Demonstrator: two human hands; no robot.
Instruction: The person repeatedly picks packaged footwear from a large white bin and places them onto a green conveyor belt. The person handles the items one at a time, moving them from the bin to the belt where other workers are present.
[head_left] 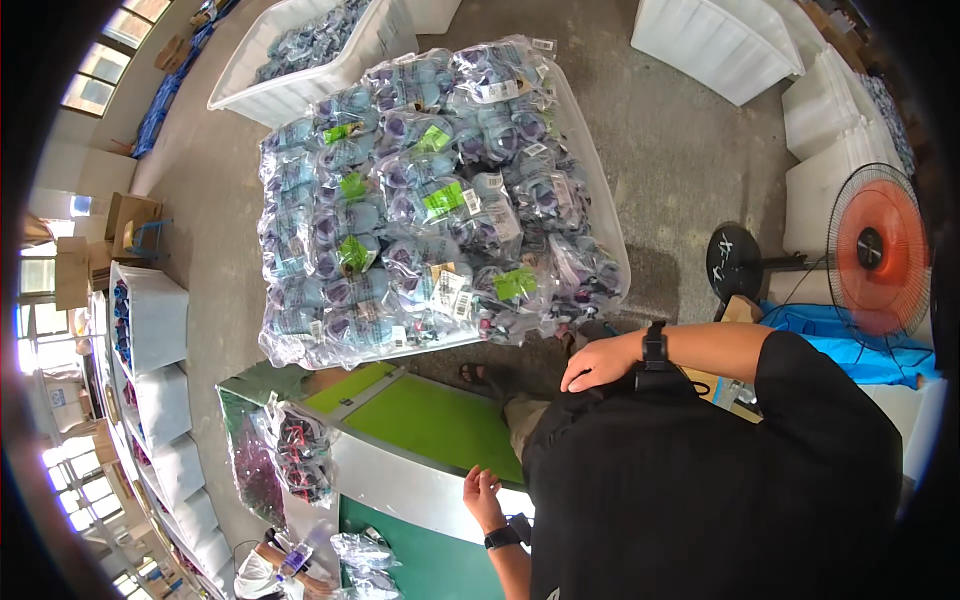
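Observation:
My left hand (482,497) hovers by the white edge of the green-topped table (440,545). Its fingers are loosely bent and apart, with nothing visible in them. In front of my body is my right hand (605,362), back upward and fingers relaxed, holding nothing that I can see; its fingertips are partly hidden. Beyond it stands a large pile of clear plastic bags (420,215), packed with pale blue and purple rounded items, some with bright green labels. The pile rests in a whitish tub (612,235). Each wrist carries a dark band.
Clear bags (368,550) lie on the table, and bags of dark and red items (303,455) lie farther left. Another person's arm (310,580) reaches in at lower left. White bins (715,45) stand around, with an orange fan (872,250) at right. A bright green panel (430,420) adjoins the table.

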